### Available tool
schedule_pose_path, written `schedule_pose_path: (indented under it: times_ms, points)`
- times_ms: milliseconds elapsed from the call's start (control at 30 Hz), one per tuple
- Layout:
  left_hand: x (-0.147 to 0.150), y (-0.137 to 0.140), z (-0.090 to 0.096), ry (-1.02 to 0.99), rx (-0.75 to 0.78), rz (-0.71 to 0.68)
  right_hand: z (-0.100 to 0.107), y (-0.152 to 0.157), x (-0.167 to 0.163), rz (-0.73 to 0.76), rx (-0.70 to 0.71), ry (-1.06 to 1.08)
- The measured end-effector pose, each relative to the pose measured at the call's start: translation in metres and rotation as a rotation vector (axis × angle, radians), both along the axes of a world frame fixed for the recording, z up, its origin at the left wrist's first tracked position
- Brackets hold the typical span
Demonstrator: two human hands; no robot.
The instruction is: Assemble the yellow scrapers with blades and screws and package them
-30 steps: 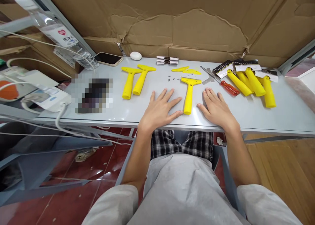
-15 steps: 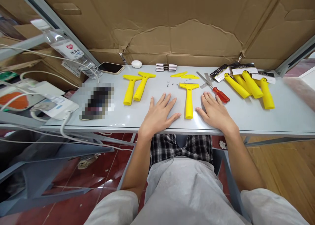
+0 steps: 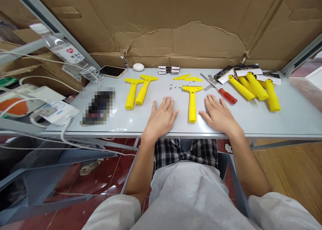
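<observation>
My left hand [image 3: 162, 117] lies flat on the grey table, fingers stretched forward, holding nothing. Flat on the table too is my right hand [image 3: 218, 115], its fingers beside the red handle of a screwdriver [image 3: 227, 95]. Between the hands lies a yellow scraper handle [image 3: 192, 105], touched by neither. Several small screws [image 3: 173, 87] are scattered behind it, along with a loose yellow cover piece [image 3: 181, 77] and a second yellow piece [image 3: 193, 79]. A thin metal blade [image 3: 208, 86] sits partly beneath the screwdriver shaft. Two more yellow scraper handles [image 3: 134, 94] lie left of my left hand.
Yellow scrapers with black-and-white cards [image 3: 249, 85] are piled at the right. Small packets [image 3: 169, 70], a white case [image 3: 138, 67] and a phone [image 3: 112, 71] line the back. A blurred-out object [image 3: 98, 105], a water bottle [image 3: 67, 52] and white cables [image 3: 64, 131] are at the left.
The fingers and thumb of my left hand have drawn closer together, and the hand still rests on the table. My right hand has barely moved. The view has shifted slightly.
</observation>
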State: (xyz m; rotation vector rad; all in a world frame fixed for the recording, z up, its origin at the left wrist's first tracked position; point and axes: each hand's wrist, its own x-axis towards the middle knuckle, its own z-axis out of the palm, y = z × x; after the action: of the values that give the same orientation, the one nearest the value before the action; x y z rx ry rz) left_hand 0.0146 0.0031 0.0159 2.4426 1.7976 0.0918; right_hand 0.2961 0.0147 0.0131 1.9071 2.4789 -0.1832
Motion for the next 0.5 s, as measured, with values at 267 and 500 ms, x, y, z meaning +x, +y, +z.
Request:
schedule_pose_path:
  times_ms: [267, 500]
  points:
    - [-0.001, 0.004, -0.005, 0.013, 0.004, 0.007, -0.006, 0.002, 0.002, 0.018, 0.017, 0.016]
    - [0.001, 0.008, 0.002, 0.053, -0.047, -0.006, 0.005, 0.002, -0.004, 0.007, -0.069, -0.016]
